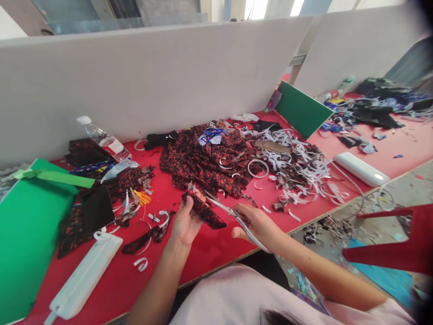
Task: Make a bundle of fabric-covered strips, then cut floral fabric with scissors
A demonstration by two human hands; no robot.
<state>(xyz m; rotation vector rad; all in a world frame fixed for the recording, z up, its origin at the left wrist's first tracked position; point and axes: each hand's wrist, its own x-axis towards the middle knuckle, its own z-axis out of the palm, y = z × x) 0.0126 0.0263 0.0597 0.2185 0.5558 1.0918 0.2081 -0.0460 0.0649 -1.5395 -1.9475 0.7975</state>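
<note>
My left hand (186, 223) is closed on a strip of black fabric with a red floral print (206, 212), the thumb pressing on top. Orange-pink bits show at the strip's upper edge. In my right hand (255, 223) is a pair of scissors (233, 212), its blades pointing left toward the upper edge of the strip. Whether the blades touch the fabric I cannot tell. Just behind both hands lies a large crumpled heap of the same floral fabric (203, 158). A tangle of white strips and loops (304, 167) spreads to its right.
A green board (20, 243), a white elongated device (88, 275) and a plastic bottle (104, 140) are on the left of the red table (216, 246). To the right are another green board (301, 108), a white device (361, 169) and a red stool (399, 239). White partitions (152, 81) stand behind.
</note>
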